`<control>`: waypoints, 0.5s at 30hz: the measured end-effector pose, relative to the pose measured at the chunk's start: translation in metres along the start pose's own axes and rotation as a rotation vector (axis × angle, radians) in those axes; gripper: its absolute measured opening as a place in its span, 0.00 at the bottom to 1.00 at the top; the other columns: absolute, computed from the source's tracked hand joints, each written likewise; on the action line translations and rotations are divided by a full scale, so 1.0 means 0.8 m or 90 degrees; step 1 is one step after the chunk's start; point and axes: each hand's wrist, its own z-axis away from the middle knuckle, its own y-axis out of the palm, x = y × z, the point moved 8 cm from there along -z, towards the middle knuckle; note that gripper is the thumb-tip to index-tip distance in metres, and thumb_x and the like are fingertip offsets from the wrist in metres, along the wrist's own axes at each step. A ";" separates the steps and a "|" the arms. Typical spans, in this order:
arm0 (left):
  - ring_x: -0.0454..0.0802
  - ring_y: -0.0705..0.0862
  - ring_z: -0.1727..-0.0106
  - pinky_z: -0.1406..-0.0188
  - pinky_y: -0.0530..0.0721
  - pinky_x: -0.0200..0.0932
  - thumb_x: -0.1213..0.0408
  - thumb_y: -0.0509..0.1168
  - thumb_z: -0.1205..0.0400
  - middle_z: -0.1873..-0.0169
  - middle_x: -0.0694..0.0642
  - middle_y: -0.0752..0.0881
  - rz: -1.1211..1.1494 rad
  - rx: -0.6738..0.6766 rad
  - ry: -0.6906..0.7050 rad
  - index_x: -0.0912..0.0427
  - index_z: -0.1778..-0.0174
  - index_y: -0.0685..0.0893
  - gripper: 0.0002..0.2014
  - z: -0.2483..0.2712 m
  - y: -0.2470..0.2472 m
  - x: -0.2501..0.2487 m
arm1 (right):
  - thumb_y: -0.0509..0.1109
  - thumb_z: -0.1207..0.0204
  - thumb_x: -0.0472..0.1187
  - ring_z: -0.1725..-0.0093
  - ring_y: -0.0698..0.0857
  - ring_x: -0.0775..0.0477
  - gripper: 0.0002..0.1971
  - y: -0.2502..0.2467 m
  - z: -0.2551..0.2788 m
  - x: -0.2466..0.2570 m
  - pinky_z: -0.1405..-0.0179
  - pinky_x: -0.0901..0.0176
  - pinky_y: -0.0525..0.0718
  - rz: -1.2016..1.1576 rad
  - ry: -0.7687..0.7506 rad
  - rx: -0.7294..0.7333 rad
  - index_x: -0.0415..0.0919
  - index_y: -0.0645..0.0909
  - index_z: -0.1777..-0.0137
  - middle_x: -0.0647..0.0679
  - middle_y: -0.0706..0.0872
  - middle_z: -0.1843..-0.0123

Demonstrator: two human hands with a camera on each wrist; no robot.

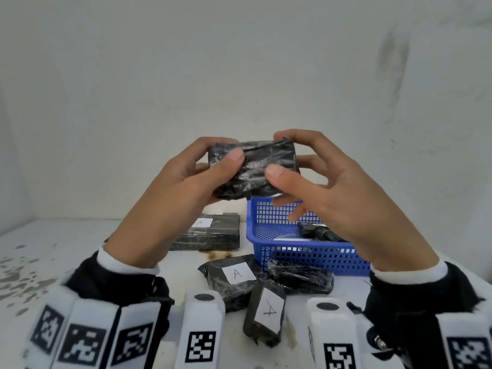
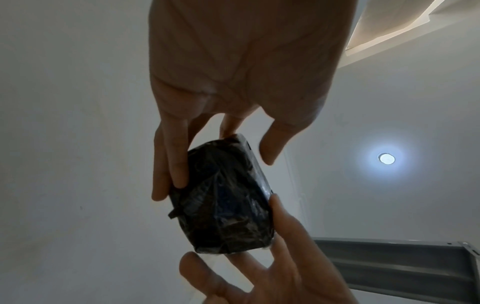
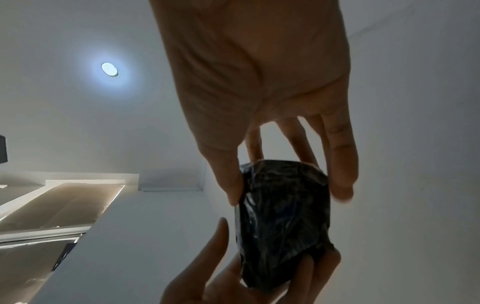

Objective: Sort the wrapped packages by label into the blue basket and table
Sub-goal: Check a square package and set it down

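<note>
Left hand (image 1: 183, 179), right hand (image 1: 327, 187) both grip black plastic-wrapped package (image 1: 253, 169); no label showing; best rotate gently, find label.

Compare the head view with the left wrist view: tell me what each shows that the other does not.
Only the head view shows the table, the blue basket with a package inside, and packages labelled A lying on the table.

Only the left wrist view shows a ceiling lamp and a grey shelf.

Both show the left hand and right hand holding one black wrapped package between them; no label is visible on it in either view.
</note>
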 end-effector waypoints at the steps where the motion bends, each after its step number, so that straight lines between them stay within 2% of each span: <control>1: 0.54 0.91 0.49 0.37 0.85 0.52 0.52 0.66 0.25 0.52 0.57 0.92 -0.014 -0.002 0.005 0.53 0.41 0.84 0.17 0.000 0.000 0.000 | 0.74 0.34 0.62 0.59 0.94 0.47 0.24 0.002 0.000 -0.001 0.61 0.54 0.89 -0.005 0.004 0.005 0.69 0.79 0.36 0.57 0.89 0.41; 4: 0.49 0.91 0.53 0.46 0.88 0.49 0.49 0.66 0.26 0.54 0.52 0.91 -0.035 -0.012 0.021 0.51 0.44 0.85 0.17 0.001 0.001 -0.001 | 0.74 0.35 0.60 0.67 0.92 0.49 0.22 0.002 0.000 -0.002 0.69 0.61 0.85 -0.006 0.006 -0.008 0.64 0.81 0.39 0.57 0.89 0.43; 6: 0.48 0.90 0.57 0.55 0.88 0.47 0.44 0.66 0.30 0.55 0.50 0.91 -0.048 -0.026 0.029 0.50 0.47 0.86 0.20 0.001 -0.001 -0.004 | 0.75 0.36 0.59 0.69 0.90 0.52 0.20 0.002 0.000 -0.001 0.67 0.63 0.85 -0.010 0.004 -0.011 0.62 0.82 0.42 0.57 0.89 0.44; 10: 0.50 0.91 0.59 0.57 0.88 0.47 0.42 0.66 0.32 0.54 0.50 0.90 -0.061 -0.034 0.035 0.48 0.47 0.86 0.21 0.002 -0.003 -0.006 | 0.74 0.38 0.62 0.73 0.84 0.55 0.21 0.000 0.001 0.000 0.66 0.65 0.82 -0.016 0.004 -0.020 0.61 0.83 0.45 0.56 0.90 0.44; 13: 0.48 0.91 0.58 0.66 0.86 0.41 0.41 0.63 0.29 0.54 0.46 0.90 -0.052 -0.027 0.021 0.46 0.43 0.84 0.22 0.004 -0.001 -0.006 | 0.74 0.38 0.62 0.69 0.82 0.46 0.20 -0.002 0.002 0.003 0.59 0.58 0.85 -0.019 -0.007 -0.025 0.62 0.84 0.45 0.59 0.88 0.42; 14: 0.48 0.91 0.57 0.67 0.86 0.41 0.43 0.64 0.29 0.50 0.45 0.90 -0.040 -0.025 0.017 0.44 0.39 0.83 0.22 0.005 0.000 -0.005 | 0.73 0.38 0.63 0.67 0.83 0.44 0.21 -0.002 0.003 0.005 0.59 0.57 0.86 -0.025 -0.013 -0.027 0.62 0.84 0.44 0.60 0.88 0.41; 15: 0.49 0.91 0.55 0.66 0.87 0.43 0.45 0.67 0.29 0.45 0.45 0.89 -0.027 -0.023 0.016 0.41 0.36 0.81 0.23 0.004 -0.001 -0.006 | 0.72 0.37 0.63 0.65 0.85 0.47 0.22 -0.003 0.003 0.007 0.59 0.58 0.85 -0.035 -0.019 -0.028 0.61 0.84 0.42 0.61 0.88 0.41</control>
